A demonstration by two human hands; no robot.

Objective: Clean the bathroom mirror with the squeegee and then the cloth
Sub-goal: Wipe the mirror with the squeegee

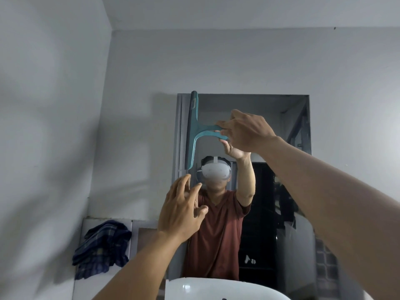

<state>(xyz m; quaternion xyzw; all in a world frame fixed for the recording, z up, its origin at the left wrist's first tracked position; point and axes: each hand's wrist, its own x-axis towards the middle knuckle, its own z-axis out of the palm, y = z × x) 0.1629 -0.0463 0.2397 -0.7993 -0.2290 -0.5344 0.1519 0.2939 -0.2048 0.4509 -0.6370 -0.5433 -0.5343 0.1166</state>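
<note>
A teal squeegee (193, 129) stands with its blade vertical against the left edge of the wall mirror (270, 131). My right hand (245, 132) grips the end of its handle, reaching up from the right. My left hand (180, 210) is raised below the blade with its fingers spread, holding nothing, close to the mirror's lower left part. A dark blue plaid cloth (101, 249) lies crumpled on a ledge at the lower left, apart from both hands.
A white sink basin (218, 287) sits under the mirror at the bottom edge. Grey walls meet in a corner on the left. The mirror reflects a person in a reddish shirt and a dark doorway behind.
</note>
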